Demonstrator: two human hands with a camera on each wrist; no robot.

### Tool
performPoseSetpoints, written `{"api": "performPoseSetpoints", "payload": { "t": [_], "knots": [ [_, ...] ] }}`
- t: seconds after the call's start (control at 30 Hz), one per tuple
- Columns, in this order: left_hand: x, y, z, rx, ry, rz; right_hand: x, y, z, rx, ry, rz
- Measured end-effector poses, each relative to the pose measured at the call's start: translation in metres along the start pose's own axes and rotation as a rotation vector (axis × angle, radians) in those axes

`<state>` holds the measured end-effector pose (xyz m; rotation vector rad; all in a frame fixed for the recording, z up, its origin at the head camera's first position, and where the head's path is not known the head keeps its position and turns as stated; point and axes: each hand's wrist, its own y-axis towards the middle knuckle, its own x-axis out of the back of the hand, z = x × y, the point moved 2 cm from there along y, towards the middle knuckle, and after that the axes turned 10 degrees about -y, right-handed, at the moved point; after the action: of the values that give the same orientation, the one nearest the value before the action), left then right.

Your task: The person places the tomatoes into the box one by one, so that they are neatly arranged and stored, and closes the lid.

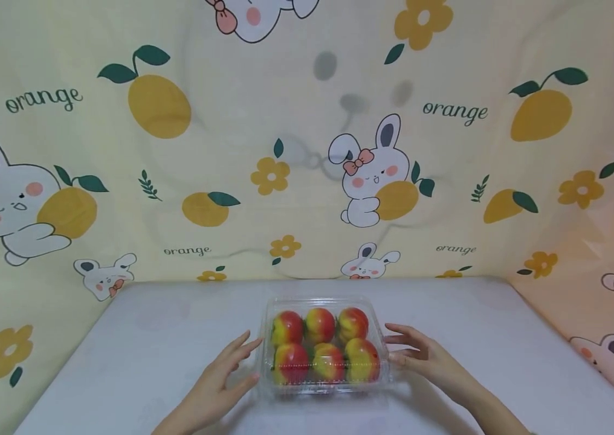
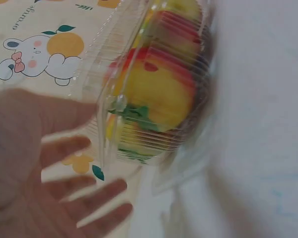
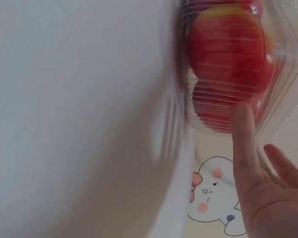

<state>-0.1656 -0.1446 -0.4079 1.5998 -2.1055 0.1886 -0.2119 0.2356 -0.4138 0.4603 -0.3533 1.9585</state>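
Note:
A clear plastic clamshell box (image 1: 324,388) with a ridged side stands on the white table, its lid down. Through it show several round red-and-yellow fruits (image 1: 320,325) in two rows; they look like apples, some with green at the stem end (image 2: 141,115). My left hand (image 1: 214,386) is spread beside the box's left side, thumb and fingers apart and curled round nothing. On the opposite side, my right hand (image 1: 437,364) has its fingers extended at the box's right wall. In the right wrist view, one finger (image 3: 245,144) overlaps that wall; contact is hard to tell.
The white tabletop (image 1: 176,326) spreads out on both sides of the box. A cream cloth (image 1: 296,90) printed with rabbits, oranges and flowers hangs behind the table and along its left and right sides.

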Motion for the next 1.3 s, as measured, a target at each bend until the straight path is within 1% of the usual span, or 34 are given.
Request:
{"api": "performPoseSetpoints", "payload": {
  "t": [0.1, 0.23, 0.4, 0.47, 0.6, 0.7, 0.8, 0.97, 1.07, 1.2, 1.3],
  "knots": [
    [0.002, -0.004, 0.002, 0.015, -0.063, -0.023, 0.0, -0.004, 0.0, -0.055, 0.034, 0.041],
    [0.001, -0.006, 0.005, 0.064, -0.145, -0.009, -0.001, -0.006, 0.0, -0.094, 0.098, 0.089],
    [0.0, -0.005, 0.005, 0.1, -0.204, 0.028, -0.003, -0.008, 0.0, -0.092, 0.143, 0.121],
    [-0.001, -0.005, 0.005, 0.127, -0.259, 0.044, -0.003, -0.009, 0.0, -0.089, 0.153, 0.133],
    [-0.004, -0.005, 0.006, 0.207, -0.381, 0.065, -0.003, -0.011, 0.0, -0.07, 0.163, 0.161],
    [-0.008, -0.005, 0.006, 0.272, -0.479, 0.063, -0.004, -0.011, 0.001, -0.059, 0.169, 0.177],
    [-0.012, -0.004, 0.005, 0.309, -0.562, 0.046, -0.005, -0.011, 0.001, -0.063, 0.184, 0.185],
    [-0.016, -0.004, 0.006, 0.308, -0.65, 0.027, -0.007, -0.012, 0.002, -0.086, 0.234, 0.188],
    [-0.016, -0.004, 0.006, 0.323, -0.693, 0.017, -0.008, -0.012, 0.003, -0.107, 0.256, 0.182],
    [-0.018, -0.003, 0.006, 0.361, -0.728, -0.009, -0.009, -0.011, 0.004, -0.117, 0.272, 0.183],
    [-0.018, -0.003, 0.005, 0.373, -0.746, -0.024, -0.01, -0.011, 0.004, -0.103, 0.295, 0.2]
  ]
}}
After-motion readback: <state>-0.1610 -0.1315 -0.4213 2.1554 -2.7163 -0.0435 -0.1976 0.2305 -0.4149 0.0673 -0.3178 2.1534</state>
